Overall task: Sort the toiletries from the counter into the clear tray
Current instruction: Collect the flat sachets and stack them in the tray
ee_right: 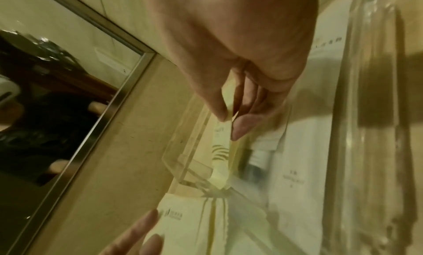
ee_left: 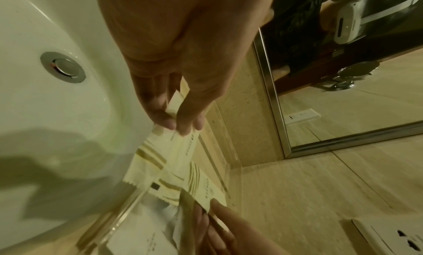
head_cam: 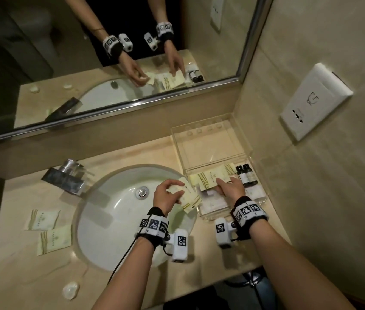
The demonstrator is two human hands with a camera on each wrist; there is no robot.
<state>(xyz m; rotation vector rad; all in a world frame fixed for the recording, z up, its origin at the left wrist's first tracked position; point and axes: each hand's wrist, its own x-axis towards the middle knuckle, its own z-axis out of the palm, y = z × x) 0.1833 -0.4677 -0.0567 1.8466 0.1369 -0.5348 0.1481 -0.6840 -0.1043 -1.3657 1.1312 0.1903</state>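
My left hand [head_cam: 168,195] hangs over the sink [head_cam: 110,220], just left of the tray [head_cam: 210,214], thumb and fingertips [ee_left: 170,122] pinching a small fan of sachets [head_cam: 189,201] by their top edges. I'd keep that pinch firm but shallow, so one packet can be peeled off without the others slipping into the basin below. My right hand [head_cam: 230,189] is inside the tray, thumb and forefinger pinching a packet [head_cam: 212,179] on edge and setting it against the ones already there. The good way, I think, is to lower it flat along the stack, printed face up like its neighbours, and let go only once it rests, since the thin packets will slide on each other. Just right of it in the tray stand two dark bottles [head_cam: 245,174], so I should keep my knuckles off them. Farther back, the tray's clear lid [head_cam: 208,142] stands open toward the mirror [head_cam: 132,52]. Two more packets [head_cam: 49,229] wait left of the sink, well apart from the tray; those come next.
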